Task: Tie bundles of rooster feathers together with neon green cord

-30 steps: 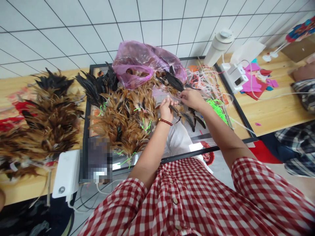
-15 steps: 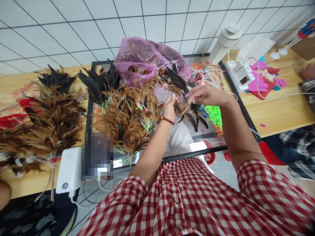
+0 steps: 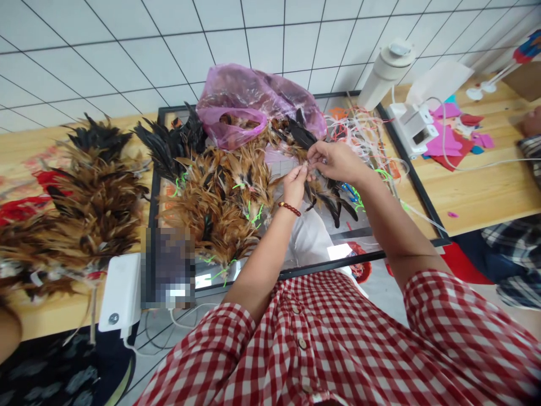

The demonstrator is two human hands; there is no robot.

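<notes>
My left hand point(image 3: 296, 181), with a beaded bracelet on the wrist, is closed in a pinch. Brown feathers point(image 3: 276, 181) stick out beside its fingers, and their held ends are mostly hidden. Fingertip to fingertip with it, my right hand point(image 3: 336, 160) is pinched too; what lies between its fingers is too small to make out. Dark feathers point(image 3: 333, 207) lie just below both hands on the glass tabletop. To the left is a large heap of brown feather bunches point(image 3: 215, 203), some tied with green strands point(image 3: 255, 214). Black feathers point(image 3: 302, 132) lie behind my hands.
Behind the heap is a pink plastic bag point(image 3: 253, 90) of feathers. White and orange strands point(image 3: 359, 132) lie near a white bottle point(image 3: 386, 73) and a white charging device point(image 3: 416, 132). A power bank point(image 3: 120, 290) and more feathers point(image 3: 93, 197) are at left. Another person's sleeve point(image 3: 513, 242) shows at right.
My right hand has moved left and slightly up, bringing its fingertips to my left hand's. Its forearm now covers most of the green strands at right. My left hand has barely moved.
</notes>
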